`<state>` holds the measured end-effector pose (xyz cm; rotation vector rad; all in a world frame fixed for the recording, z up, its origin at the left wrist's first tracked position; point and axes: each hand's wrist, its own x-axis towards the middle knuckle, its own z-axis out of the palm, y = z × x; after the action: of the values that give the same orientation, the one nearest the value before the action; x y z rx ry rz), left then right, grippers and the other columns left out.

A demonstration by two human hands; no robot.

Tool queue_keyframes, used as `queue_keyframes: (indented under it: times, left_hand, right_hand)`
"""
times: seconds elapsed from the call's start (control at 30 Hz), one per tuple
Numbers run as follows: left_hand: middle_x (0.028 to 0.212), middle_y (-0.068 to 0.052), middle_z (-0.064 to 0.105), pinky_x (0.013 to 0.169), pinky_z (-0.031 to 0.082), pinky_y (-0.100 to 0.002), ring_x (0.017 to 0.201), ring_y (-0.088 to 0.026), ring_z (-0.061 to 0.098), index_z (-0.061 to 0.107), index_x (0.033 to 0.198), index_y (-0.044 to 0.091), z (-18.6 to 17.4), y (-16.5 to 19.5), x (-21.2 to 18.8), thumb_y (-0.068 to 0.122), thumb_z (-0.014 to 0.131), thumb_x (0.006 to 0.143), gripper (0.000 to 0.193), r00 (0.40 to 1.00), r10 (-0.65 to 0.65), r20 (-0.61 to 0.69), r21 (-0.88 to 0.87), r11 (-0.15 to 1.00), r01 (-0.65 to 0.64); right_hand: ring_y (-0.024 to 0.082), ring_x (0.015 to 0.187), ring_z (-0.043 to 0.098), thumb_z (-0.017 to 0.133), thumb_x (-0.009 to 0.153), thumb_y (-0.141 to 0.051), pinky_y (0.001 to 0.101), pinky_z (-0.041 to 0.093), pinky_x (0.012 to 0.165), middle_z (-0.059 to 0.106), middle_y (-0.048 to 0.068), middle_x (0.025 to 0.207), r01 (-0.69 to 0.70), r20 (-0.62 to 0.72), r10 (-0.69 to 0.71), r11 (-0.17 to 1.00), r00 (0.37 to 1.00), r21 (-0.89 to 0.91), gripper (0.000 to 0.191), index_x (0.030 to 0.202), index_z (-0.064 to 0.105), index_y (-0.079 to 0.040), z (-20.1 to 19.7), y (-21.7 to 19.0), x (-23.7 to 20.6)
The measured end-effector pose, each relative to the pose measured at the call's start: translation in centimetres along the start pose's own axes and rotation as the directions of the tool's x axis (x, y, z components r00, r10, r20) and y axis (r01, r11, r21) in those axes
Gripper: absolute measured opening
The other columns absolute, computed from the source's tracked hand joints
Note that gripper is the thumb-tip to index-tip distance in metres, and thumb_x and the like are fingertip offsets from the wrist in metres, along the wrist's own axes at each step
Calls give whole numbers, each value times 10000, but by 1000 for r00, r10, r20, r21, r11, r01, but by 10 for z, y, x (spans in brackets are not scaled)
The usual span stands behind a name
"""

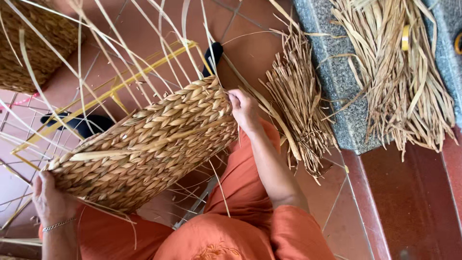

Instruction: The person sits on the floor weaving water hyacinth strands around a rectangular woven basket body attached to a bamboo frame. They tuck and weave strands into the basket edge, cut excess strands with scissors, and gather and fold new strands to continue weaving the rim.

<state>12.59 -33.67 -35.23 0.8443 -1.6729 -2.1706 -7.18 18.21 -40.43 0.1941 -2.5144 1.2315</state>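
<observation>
Both hands' grip on woven basket [149,144], long axis slanting up-right.

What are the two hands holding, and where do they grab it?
Both hold the half-woven tan straw basket. The left hand grips its lower-left corner; the right hand grips its upper-right edge, beside loose straw strands.

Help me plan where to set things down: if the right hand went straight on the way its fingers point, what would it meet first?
The right hand points up along the woven basket edge. Likely first are the loose upright strands of the basket, though depth is unclear.
</observation>
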Motion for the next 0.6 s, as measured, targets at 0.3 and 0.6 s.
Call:
queue_keyframes:
  times: [0.3,0.6]
  left_hand:
    - [1237,-92,672,1007,560,-320,1130,-174,660,590,1320,-36,2,0,14,159,487,1250,231,1000,21,-1,1,1000,-21]
    - [1260,-158,576,905,524,-294,1119,-217,595,503,1402,-67,7,22,-4,70,677,1062,406,851,504,150,833,399,-383]
  right_hand:
    - [283,774,744,774,917,-161,399,570,694,766,95,870,151,217,-134,987,967,-60,62,943,760,-107,-28,-8,84]
    - [187,717,714,779,914,-347,350,556,695,768,91,828,-137,501,183,982,846,-128,251,976,791,-104,-38,12,91]
